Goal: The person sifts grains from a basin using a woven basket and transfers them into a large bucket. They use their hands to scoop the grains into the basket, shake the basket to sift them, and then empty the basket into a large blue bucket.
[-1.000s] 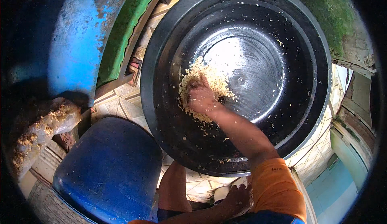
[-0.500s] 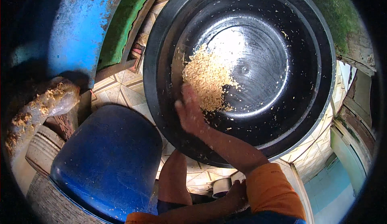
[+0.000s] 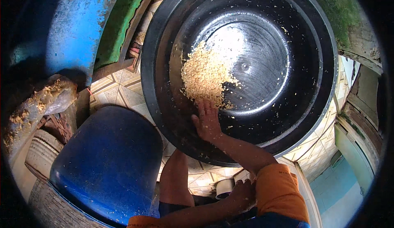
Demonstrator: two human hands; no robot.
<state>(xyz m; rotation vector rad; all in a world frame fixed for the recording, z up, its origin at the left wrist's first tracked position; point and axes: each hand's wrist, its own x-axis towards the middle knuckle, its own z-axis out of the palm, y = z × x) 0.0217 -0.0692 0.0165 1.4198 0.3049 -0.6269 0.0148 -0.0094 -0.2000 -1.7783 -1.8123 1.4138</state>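
The right hand (image 3: 207, 121), fingers flat and open, had slid back from the grain pile (image 3: 203, 78) toward the basin's (image 3: 164, 88) near wall, leaving it heaped, while the left hand (image 3: 242, 193) rested loosely curled by the knee.

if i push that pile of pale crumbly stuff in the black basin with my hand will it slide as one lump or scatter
Probably scatter: the pale crumbly pile looks like loose small bits, with strays flecked across the black basin. The glossy floor suggests it slides easily, though flecks on the sloping wall hint at some dampness. The right hand, flat at the pile's edge, would likely sweep it.
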